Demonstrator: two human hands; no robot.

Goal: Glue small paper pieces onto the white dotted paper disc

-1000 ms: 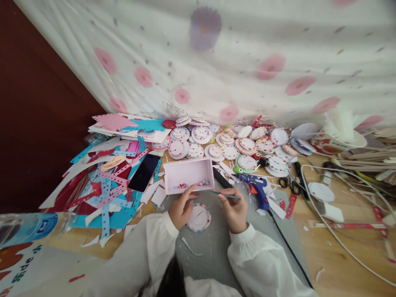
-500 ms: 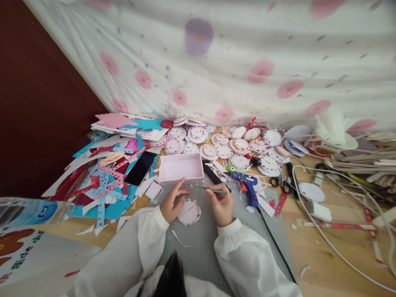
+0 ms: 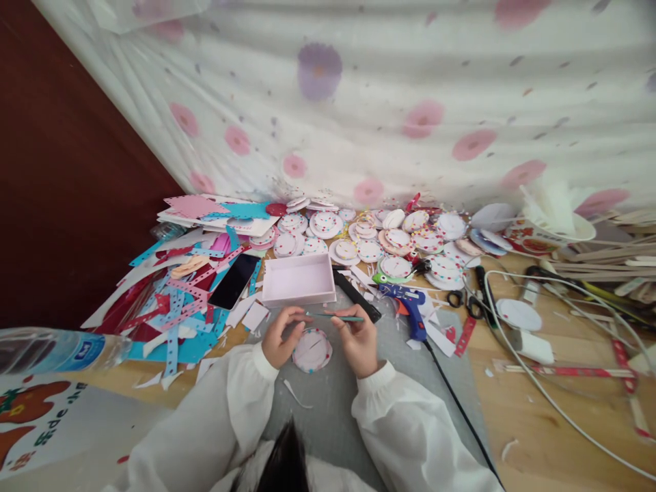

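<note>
A white paper disc (image 3: 311, 349) with coloured dots round its rim lies on a grey mat (image 3: 328, 403) between my hands. My left hand (image 3: 279, 336) rests at the disc's left edge, fingertips pinched together near the tip of a thin green stick (image 3: 335, 318). My right hand (image 3: 357, 339) holds that stick by its right end, level above the disc. Just beyond stands an open pale pink box (image 3: 298, 279).
A blue glue gun (image 3: 410, 307) with a black cord lies right of my hands, scissors (image 3: 464, 301) further right. Several dotted discs (image 3: 369, 239) are heaped at the back. Paper strips and a phone (image 3: 234, 281) sit left, a plastic bottle (image 3: 56, 350) near left.
My left hand drew back from the pink box to the stick's tip over the disc. The camera tilted, so everything sits slightly higher and further left in view.
</note>
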